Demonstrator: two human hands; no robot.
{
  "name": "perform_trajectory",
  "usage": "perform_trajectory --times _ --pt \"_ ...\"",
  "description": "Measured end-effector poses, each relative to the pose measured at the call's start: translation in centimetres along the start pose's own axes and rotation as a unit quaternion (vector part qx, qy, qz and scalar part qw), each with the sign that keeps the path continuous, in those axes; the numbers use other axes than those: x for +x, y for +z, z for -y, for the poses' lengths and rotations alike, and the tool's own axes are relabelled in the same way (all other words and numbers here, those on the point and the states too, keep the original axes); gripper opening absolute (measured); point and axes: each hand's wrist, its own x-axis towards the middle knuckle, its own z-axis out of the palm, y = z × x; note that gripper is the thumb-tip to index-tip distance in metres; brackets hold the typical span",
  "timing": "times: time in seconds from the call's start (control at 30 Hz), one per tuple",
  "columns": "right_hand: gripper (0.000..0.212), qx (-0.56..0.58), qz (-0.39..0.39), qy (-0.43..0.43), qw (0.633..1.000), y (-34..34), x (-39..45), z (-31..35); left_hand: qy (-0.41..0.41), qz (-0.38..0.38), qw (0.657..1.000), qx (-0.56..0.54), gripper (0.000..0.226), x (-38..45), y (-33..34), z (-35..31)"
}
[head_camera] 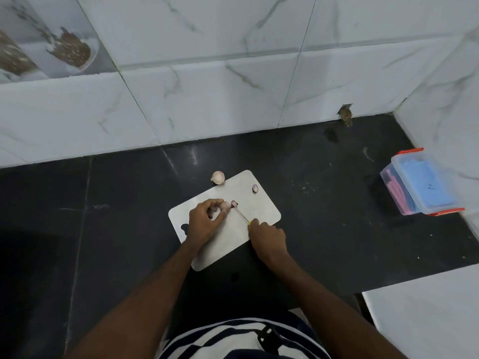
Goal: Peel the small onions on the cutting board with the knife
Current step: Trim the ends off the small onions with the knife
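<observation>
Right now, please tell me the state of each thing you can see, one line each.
Left hand: pinning a small onion on the cutting board.
Right hand: gripping the knife, tip at that onion.
Onion piece: loose on the board.
Garlic bulb: whole, off the board.
Plastic box: lid closed.

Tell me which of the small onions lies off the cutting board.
The pale round onion on the dark counter, just beyond the cutting board's far corner. The others lie on the board.
</observation>
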Motion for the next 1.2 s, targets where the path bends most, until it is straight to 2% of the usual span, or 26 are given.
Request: perform_trajectory --times 0.17,0.37,0.57,0.67,0.77,0.83,0.93,1.0,1.07,1.2 --pt "0.030 0.019 0.006 0.009 1.000 0.0 0.4 -0.8 -0.039 -0.012 0.999 -0.031 0.021 -0.3 0.1 -0.2" --pt "0.030 0.012 0.018 -0.006 1.000 -0.6 1.3 -2.1 -0.033 -0.024 0.998 -0.053 0.026 -0.8 0.3 -0.5" --pt "0.037 -0.024 -0.025 0.006 0.999 -2.2 3.1 -4.3 -0.049 -0.054 0.995 -0.071 0.020 -1.3 -0.2 -1.6" --pt "0.031 -0.013 -0.026 0.011 1.000 -2.7 3.5 -5.1 -0.005 -0.059 0.998 -0.002 0.015 -1.1 -1.1 -1.8" --pt "0.033 0.033 -0.033 0.004 0.999 -2.4 3.8 -5.8 0.018 -0.024 0.990 0.137 0.018 -0.5 -1.7 -1.7" --pt "0.041 0.053 -0.041 -0.020 0.998 -2.1 3.8 -5.8 0.001 0.014 0.977 0.213 0.025 -0.3 -1.7 -1.8" --pt "0.040 0.071 -0.041 -0.046 0.996 -1.8 3.9 -5.7 -0.014 0.053 0.957 0.285 0.038 -0.4 -1.4 -1.8" --pt "0.038 0.082 -0.034 -0.045 0.995 -1.9 4.1 -5.8 -0.020 0.053 0.952 0.301 0.049 -0.6 -1.1 -1.6" --pt "0.037 0.083 -0.029 -0.041 0.995 -1.8 4.0 -6.0 -0.018 0.021 0.958 0.286 0.054 -0.3 -1.0 -1.7" --pt "0.033 0.104 -0.010 -0.039 0.994 -1.8 3.4 -6.1 -0.002 -0.053 0.982 0.179 0.035 3.6 -2.0 -3.5"
